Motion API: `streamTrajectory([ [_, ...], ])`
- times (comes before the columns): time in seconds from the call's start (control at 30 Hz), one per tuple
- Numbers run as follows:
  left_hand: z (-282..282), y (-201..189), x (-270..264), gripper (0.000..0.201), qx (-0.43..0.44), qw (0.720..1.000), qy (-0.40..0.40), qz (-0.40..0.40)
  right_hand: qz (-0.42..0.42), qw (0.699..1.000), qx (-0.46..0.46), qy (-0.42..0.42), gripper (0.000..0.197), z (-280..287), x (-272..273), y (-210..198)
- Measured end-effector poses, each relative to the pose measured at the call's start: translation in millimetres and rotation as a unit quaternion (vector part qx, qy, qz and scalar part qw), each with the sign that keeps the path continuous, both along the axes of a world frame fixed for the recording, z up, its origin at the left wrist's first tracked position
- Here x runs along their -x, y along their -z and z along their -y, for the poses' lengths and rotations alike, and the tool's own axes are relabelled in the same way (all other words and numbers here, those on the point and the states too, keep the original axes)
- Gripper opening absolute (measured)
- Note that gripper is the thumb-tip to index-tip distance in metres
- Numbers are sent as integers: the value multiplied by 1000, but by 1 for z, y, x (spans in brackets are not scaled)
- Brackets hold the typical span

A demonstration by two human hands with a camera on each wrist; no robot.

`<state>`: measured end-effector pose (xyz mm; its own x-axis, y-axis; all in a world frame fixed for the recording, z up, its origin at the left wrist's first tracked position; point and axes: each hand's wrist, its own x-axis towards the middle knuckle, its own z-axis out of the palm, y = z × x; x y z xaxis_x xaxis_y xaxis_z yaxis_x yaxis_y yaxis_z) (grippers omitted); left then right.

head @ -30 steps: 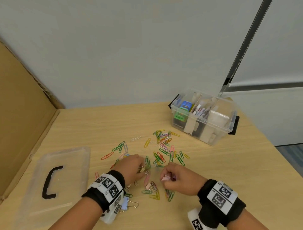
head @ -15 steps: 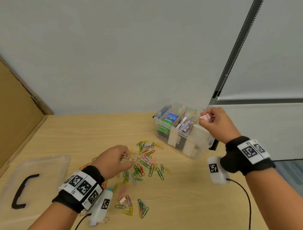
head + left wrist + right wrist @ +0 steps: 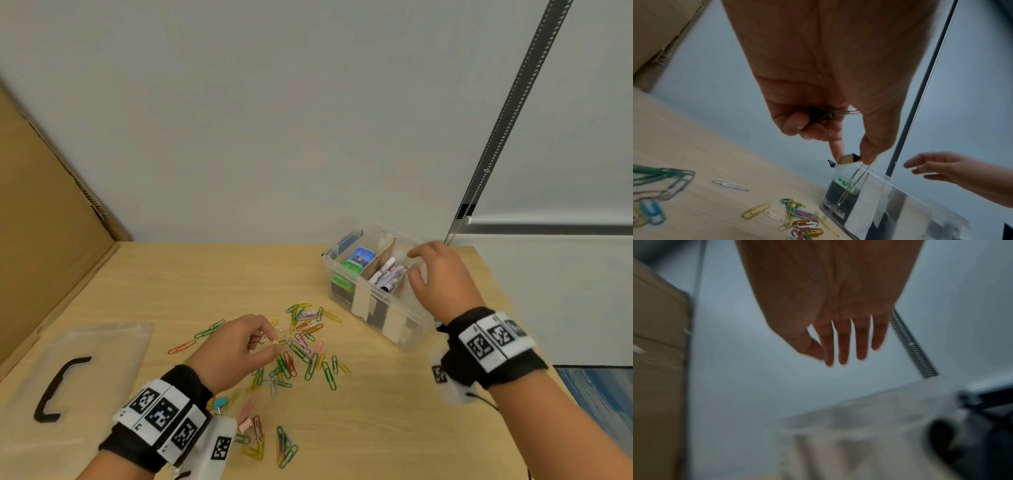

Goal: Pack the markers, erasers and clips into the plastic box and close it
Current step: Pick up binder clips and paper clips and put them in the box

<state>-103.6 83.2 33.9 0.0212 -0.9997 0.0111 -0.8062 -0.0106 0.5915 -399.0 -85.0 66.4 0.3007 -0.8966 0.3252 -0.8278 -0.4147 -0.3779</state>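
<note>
Clip released into box (image 3: 404,310); right hand (image 3: 442,277) now empty, fingers spread. Gold binder clip (image 3: 849,160) pinched by left hand (image 3: 236,346); many clips (image 3: 308,346) unpacked.

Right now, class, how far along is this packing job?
Done: markers and erasers sit in the plastic box. In hand: the left hand pinches binder clips; the right hand hovers empty over the box. Left: scattered paper clips, then the lid.
</note>
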Motion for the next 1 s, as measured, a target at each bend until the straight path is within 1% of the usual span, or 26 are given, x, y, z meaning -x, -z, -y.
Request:
streamTrajectory([
  [0.03,0,-2,1,12,4,1000,-1,-8,45,998,33,-31,22,-17,-8,-3],
  [0.07,0,-4,2,13,9,1000,0,-15,76,994,40,-64,18,-35,-17,-5],
  [0.1,0,-6,4,14,14,1000,1,-20,92,991,18,-98,16,-49,-25,-4],
  [0.17,3,-12,8,13,24,999,7,-20,90,980,-66,-167,15,-68,-40,8],
  [0.27,6,-19,14,15,45,999,22,0,101,945,-189,-248,22,-78,-58,34],
  [0.37,6,-24,19,17,58,998,32,22,116,921,-233,-288,32,-86,-70,46],
  [0.47,7,-26,22,19,64,997,41,29,126,913,-257,-292,33,-89,-76,48],
  [0.5,7,-25,22,19,66,996,43,31,132,912,-260,-289,30,-89,-78,48],
  [0.6,9,-24,22,19,70,996,43,30,169,910,-260,-275,8,-89,-81,48],
  [0.63,9,-24,22,20,69,996,42,25,186,907,-269,-267,5,-89,-81,47],
  [0.7,9,-23,20,24,64,997,39,13,216,895,-296,-256,5,-89,-81,45],
  [0.8,9,-22,18,28,60,998,33,-2,234,888,-305,-254,7,-90,-80,41],
  [0.9,9,-21,15,25,53,998,16,-16,266,875,-321,-246,8,-91,-79,39],
  [0.93,9,-20,14,23,51,998,11,-22,274,873,-325,-240,7,-90,-78,41],
  [1.0,8,-19,11,24,50,998,4,-37,270,884,-313,-218,4,-88,-78,48],
])
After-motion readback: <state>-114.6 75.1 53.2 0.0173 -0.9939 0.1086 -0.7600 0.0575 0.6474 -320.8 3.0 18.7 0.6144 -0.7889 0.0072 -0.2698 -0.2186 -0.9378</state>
